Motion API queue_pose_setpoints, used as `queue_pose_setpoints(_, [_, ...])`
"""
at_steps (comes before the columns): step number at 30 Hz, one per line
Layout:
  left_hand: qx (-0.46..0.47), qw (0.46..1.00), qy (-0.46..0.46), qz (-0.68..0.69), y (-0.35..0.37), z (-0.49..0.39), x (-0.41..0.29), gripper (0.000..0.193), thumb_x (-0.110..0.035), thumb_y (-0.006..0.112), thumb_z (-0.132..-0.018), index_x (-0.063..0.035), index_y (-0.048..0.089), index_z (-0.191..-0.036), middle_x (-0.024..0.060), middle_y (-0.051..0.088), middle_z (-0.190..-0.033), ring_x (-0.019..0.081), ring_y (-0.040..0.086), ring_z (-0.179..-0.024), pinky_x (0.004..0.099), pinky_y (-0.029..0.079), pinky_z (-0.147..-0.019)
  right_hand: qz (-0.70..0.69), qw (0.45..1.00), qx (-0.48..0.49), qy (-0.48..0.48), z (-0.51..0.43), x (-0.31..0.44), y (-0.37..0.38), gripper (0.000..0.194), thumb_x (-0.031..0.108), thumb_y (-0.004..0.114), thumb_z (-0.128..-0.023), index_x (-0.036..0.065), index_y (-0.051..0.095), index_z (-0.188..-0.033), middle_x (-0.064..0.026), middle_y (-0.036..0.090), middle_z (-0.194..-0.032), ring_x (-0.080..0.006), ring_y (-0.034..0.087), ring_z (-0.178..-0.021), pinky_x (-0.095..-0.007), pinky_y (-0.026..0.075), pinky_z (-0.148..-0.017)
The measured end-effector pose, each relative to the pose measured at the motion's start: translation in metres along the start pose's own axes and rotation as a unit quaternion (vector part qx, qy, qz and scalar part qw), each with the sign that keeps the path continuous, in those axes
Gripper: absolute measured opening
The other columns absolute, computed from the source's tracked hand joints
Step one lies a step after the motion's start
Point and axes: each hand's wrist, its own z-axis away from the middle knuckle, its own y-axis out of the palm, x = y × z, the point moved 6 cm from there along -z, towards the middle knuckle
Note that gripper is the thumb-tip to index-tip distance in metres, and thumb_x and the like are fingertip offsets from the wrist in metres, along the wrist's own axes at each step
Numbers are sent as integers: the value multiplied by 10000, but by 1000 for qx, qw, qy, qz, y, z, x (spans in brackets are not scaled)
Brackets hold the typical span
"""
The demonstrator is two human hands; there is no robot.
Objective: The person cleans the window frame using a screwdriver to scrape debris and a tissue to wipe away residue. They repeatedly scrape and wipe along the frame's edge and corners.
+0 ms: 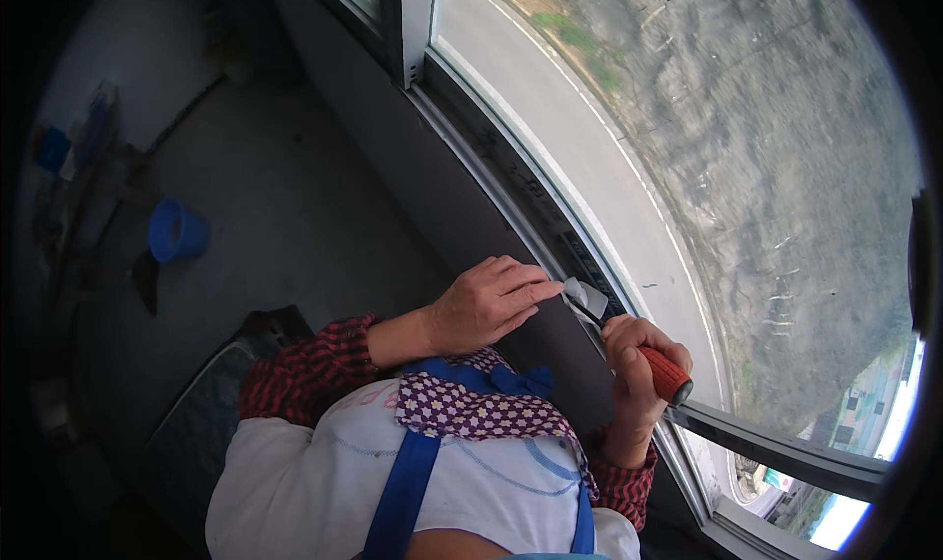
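Note:
My right hand [639, 357] is closed around the red handle of a screwdriver-like tool [664, 376]. Its thin dark shaft points up and left, over the window sill. At the shaft's far end is a crumpled piece of white paper or cloth [589, 300], lying partly across the window track. My left hand [497, 296] reaches in from the left with its back upward. Its fingertips meet the edge of the white piece beside the tool's tip. The left thumb is hidden, so I cannot tell whether the fingers pinch anything.
The metal window track [501, 199] runs diagonally past both hands, below a glass pane with a road [560, 125] outside. An upright frame post [418, 26] stands farther along. A blue bucket [178, 230] sits on the grey floor [295, 184] at left.

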Motion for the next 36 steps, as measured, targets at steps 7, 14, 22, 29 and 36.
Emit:
queue_pose_setpoints(7, [-32, 991, 13, -128, -10, -30, 32, 315, -12, 682, -837, -45, 667, -1150, 96, 654, -1108, 278, 642, -1008, 377, 522, -876, -245, 958, -89, -117, -30, -65, 29, 169, 57, 556, -850, 20, 483, -702, -77, 481, -648, -194, 473, -635, -449, 465, -821])
queue_pose_setpoints(14, [-49, 978, -28, -202, -79, -48, 111, 286, 44, 686, -818, -48, 679, -1089, 121, 684, -1075, 325, 659, -1011, 403, 552, -870, -197, 971, 36, -133, -105, -95, 108, 204, 71, 563, -903, -16, 538, -720, -79, 542, -717, -197, 536, -756, -388, 469, -894])
queue_pose_setpoints(22, [2, 972, -76, -223, -120, -56, 166, 161, -75, 729, -816, -69, 688, -971, 79, 695, -943, 301, 656, -926, 416, 509, -834, -206, 976, 67, -34, -156, -107, 156, 206, 22, 599, -856, -28, 551, -662, -67, 558, -691, -166, 560, -726, -301, 478, -801])
queue_pose_setpoints(29, [26, 975, -30, -218, -87, -54, 142, 130, -145, 777, -776, -104, 685, -859, 23, 677, -817, 239, 648, -862, 372, 446, -838, -143, 987, 66, 20, -126, -88, 111, 192, 33, 596, -835, -26, 569, -655, -69, 563, -683, -182, 583, -769, -331, 491, -875])
queue_pose_setpoints(36, [53, 980, -4, -190, -30, -44, 77, 139, -175, 790, -762, -134, 662, -796, -10, 648, -774, 201, 628, -828, 363, 400, -838, -116, 991, 38, 57, -66, -54, 44, 213, 70, 617, -837, -8, 558, -648, -73, 540, -675, -175, 526, -712, -348, 472, -864])
